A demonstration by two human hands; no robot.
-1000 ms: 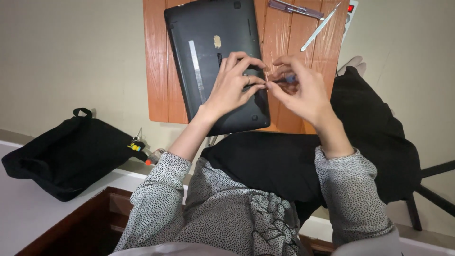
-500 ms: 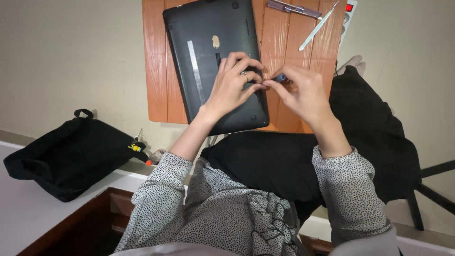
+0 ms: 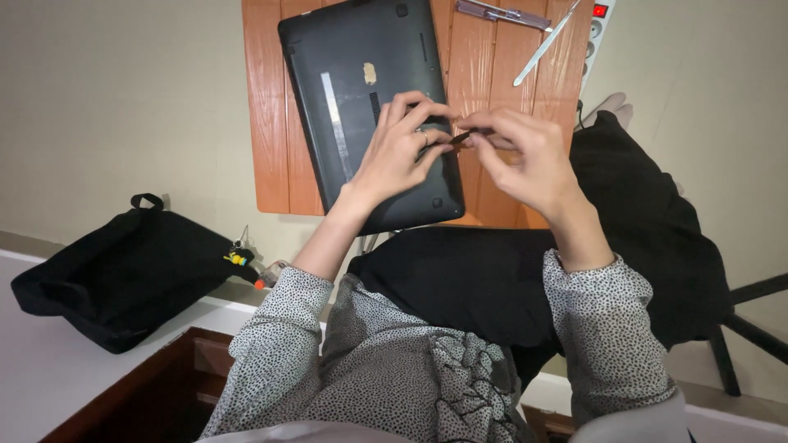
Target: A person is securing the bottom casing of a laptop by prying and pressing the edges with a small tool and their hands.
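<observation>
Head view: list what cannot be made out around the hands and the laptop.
- Small dark tool between the fingertips: too small to identify.
- Laptop right edge: covered by the left hand.
- Power strip: cut off by the top edge.
- Right hand: its grip is hidden by its own fingers.

A makeshift home repair spot — a small wooden bench (image 3: 267, 123) carrying an upturned laptop (image 3: 361, 90), tweezers (image 3: 543, 41) and a power strip (image 3: 597, 29) beyond the hands, a black bag (image 3: 123, 267) on the floor left of them.
</observation>
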